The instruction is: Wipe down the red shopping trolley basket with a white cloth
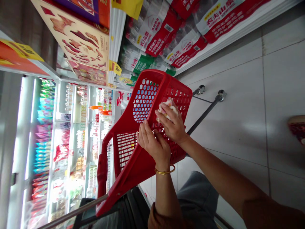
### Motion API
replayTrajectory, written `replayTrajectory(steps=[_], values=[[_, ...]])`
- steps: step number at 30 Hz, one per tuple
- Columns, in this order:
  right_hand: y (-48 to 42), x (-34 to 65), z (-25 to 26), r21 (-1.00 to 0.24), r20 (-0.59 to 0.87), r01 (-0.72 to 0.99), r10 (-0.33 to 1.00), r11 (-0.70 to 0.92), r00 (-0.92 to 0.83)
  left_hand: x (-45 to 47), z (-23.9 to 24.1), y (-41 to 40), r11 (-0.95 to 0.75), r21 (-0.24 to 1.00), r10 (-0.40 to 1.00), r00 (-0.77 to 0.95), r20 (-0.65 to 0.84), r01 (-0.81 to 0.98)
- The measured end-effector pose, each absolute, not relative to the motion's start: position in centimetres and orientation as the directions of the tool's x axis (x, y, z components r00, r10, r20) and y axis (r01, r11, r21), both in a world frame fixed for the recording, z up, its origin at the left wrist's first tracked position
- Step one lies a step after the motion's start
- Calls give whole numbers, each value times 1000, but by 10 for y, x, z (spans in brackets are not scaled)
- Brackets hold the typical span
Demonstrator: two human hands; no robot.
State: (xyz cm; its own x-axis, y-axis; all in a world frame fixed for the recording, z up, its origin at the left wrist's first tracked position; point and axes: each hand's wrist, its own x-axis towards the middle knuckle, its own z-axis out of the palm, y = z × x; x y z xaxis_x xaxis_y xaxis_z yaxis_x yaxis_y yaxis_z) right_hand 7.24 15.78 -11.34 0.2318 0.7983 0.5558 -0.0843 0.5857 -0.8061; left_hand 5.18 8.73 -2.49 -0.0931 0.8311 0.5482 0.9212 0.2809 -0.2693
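Note:
A red plastic shopping cart (147, 159) with perforated walls fills the middle of the head view, which is strongly tilted. My left hand (153, 143), with a gold bracelet at the wrist, has its fingers curled over the cart's rim. Just beside it, my right hand (173, 122) presses a crumpled whitish cloth (170, 108) with pale coloured marks against the cart's slotted wall. The fingers of my right hand lie over the cloth, and part of it is hidden beneath them.
Shrink-wrapped bottled water (157, 28) in red and green is stacked along a shelf at the top. Boxed goods (81, 38) and yellow price tags stand upper left. Bright shelves of packets (45, 143) run down the left. Pale floor tiles (238, 127) lie to the right.

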Motion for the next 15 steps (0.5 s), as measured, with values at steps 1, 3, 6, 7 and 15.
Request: replayTrajectory(steps=[1, 3, 6, 7, 15], values=[[161, 71, -110, -792, 575, -82, 785, 605, 229, 52, -24, 87, 279, -262, 831, -95, 548, 924], [167, 68, -108, -769, 604, -82, 763, 634, 231, 52, -24, 87, 276, -246, 830, -102, 548, 929], [172, 63, -112, -776, 598, -92, 775, 624, 204, 52, -22, 87, 271, -227, 832, -109, 544, 935], [173, 62, -115, -790, 583, -98, 791, 605, 185, 52, -22, 87, 269, -223, 833, -110, 542, 937], [164, 61, -143, -821, 528, -130, 826, 556, 195, 53, -20, 87, 241, -238, 832, -74, 549, 941]])
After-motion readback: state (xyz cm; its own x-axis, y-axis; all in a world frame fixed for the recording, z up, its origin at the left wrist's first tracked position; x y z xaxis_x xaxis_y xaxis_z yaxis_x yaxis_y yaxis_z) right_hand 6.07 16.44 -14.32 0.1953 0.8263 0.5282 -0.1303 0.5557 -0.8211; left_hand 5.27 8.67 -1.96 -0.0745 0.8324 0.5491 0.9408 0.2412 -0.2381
